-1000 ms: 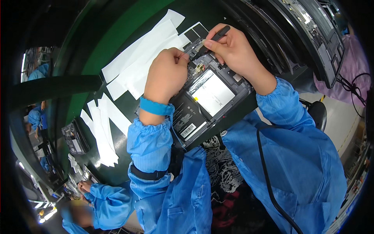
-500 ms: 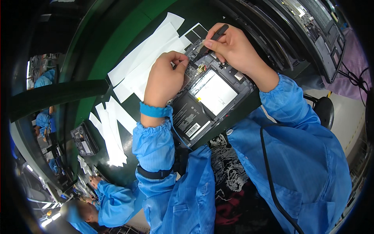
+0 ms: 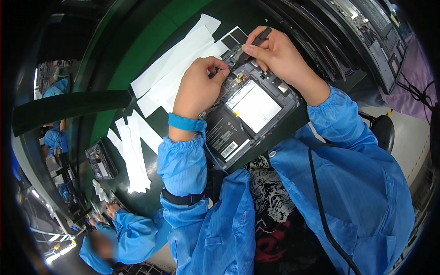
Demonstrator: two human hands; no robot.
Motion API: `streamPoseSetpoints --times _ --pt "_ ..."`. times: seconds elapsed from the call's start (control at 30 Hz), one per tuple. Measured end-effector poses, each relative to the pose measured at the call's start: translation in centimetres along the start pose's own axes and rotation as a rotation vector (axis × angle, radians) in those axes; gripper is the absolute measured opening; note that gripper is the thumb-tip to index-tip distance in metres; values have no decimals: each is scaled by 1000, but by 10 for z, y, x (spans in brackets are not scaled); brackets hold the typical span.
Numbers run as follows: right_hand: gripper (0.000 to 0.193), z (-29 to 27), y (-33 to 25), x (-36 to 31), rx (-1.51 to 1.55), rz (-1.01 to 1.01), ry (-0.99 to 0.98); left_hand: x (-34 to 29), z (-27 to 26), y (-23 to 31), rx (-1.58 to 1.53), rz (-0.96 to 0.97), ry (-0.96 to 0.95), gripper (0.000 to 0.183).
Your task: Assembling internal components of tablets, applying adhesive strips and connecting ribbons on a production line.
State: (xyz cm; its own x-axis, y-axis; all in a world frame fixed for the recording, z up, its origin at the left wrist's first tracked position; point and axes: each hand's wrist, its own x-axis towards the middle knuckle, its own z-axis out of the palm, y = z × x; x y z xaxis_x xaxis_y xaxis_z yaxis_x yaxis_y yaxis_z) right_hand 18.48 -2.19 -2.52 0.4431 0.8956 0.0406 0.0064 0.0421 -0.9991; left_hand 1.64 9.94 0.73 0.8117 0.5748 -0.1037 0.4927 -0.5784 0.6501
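Observation:
An opened tablet-like device [image 3: 285,101] lies tilted on the dark green bench, its inside facing up. A black battery [image 3: 224,136] and a shiny white panel [image 3: 255,106] fill its near part; circuit parts show at the far end. My right hand [image 3: 276,54] grips black tweezers [image 3: 261,36], pointed down at the far end of the device. Thumb and forefinger of my left hand [image 3: 198,87] are pinched together over its far left edge; whatever lies between them is hidden. A blue wrist strap [image 3: 185,123] with a cord circles my left wrist.
White paper sheets [image 3: 178,68] lie beyond my left hand, with paper strips [image 3: 134,151] nearer. A small dark device [image 3: 101,160] sits farther left. Dark panels [image 3: 316,41] stand stacked on the right. At lower left, a co-worker's blue sleeve [image 3: 137,238] reaches the bench.
My left hand has shifted slightly right and up along the device's edge. The tweezers stay in my right hand, which has barely moved. The whole view has drifted a little.

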Motion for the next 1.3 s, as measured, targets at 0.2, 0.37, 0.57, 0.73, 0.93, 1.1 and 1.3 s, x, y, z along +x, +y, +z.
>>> streamPoseSetpoints --times 0.2,0.37,0.57,0.73,0.93,1.1,1.3 --pt "15 1 2 0 12 -3 9 2 1 1 50 -35 1 16" --pt "14 0 4 1 8 0 16 3 7 0 30 -73 28 15" --pt "15 3 2 0 22 -21 20 -1 9 9 88 -78 96 16" --pt "15 1 3 0 -15 -29 29 -3 11 16 198 -27 149 14" --pt "16 0 -4 -2 -52 4 24 -3 14 18 214 -30 172 13" --pt "17 1 -3 -2 -42 15 23 -2 15 20 104 -120 173 13" --pt "17 3 -3 -3 -46 -2 25 -3 18 21 166 -93 212 12"
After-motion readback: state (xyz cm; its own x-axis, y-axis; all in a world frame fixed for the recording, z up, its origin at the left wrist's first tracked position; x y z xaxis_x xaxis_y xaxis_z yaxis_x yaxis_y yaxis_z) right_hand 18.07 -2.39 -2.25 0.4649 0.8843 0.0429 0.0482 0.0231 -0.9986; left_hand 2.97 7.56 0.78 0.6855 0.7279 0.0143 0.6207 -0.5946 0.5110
